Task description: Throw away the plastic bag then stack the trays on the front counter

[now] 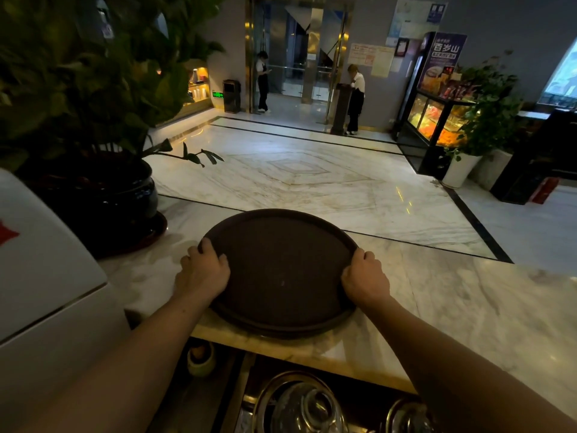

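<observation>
A stack of round dark brown trays (281,270) lies flat on the white marble front counter (452,307), close to its near edge. A second rim shows under the top tray at the front. My left hand (204,273) grips the top tray's left rim, fingers curled over the edge. My right hand (363,278) grips its right rim the same way. No plastic bag is in view.
A large potted plant in a dark glazed pot (103,201) stands on the counter just left of the trays. A white appliance (40,260) fills the left edge. Metal pots with lids (299,404) sit below the counter. Two people stand far across the lobby floor.
</observation>
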A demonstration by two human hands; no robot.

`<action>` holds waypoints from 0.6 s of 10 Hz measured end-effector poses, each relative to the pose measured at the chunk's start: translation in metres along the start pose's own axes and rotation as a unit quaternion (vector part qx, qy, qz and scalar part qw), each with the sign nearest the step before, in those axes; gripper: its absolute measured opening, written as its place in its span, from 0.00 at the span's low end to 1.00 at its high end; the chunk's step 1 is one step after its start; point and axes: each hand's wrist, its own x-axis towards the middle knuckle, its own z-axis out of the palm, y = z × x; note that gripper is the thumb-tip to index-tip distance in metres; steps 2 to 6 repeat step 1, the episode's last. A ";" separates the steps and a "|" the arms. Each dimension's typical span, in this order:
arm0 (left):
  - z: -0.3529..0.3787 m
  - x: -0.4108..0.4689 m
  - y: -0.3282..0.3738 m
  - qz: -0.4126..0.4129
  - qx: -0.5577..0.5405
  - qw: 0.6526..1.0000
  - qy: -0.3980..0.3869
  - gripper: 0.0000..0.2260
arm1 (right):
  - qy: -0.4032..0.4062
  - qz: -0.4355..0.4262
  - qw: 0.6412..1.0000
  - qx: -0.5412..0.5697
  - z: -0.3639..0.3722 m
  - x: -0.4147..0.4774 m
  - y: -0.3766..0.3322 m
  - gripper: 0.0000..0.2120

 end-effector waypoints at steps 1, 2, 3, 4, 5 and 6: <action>-0.002 -0.017 -0.001 0.020 0.042 0.998 -0.052 0.30 | -0.030 -0.046 0.997 -0.051 -0.001 -0.015 0.002 0.22; -0.002 -0.017 -0.001 0.020 0.042 0.998 -0.052 0.30 | -0.030 -0.046 0.997 -0.051 -0.001 -0.015 0.002 0.22; -0.002 -0.017 -0.001 0.020 0.042 0.998 -0.052 0.30 | -0.030 -0.046 0.997 -0.051 -0.001 -0.015 0.002 0.22; -0.002 -0.017 -0.001 0.020 0.042 0.998 -0.052 0.30 | -0.030 -0.046 0.997 -0.051 -0.001 -0.015 0.002 0.22; -0.002 -0.017 -0.001 0.020 0.042 0.998 -0.052 0.30 | -0.030 -0.046 0.997 -0.051 -0.001 -0.015 0.002 0.22; -0.002 -0.017 -0.001 0.020 0.042 0.998 -0.052 0.30 | -0.030 -0.046 0.997 -0.051 -0.001 -0.015 0.002 0.22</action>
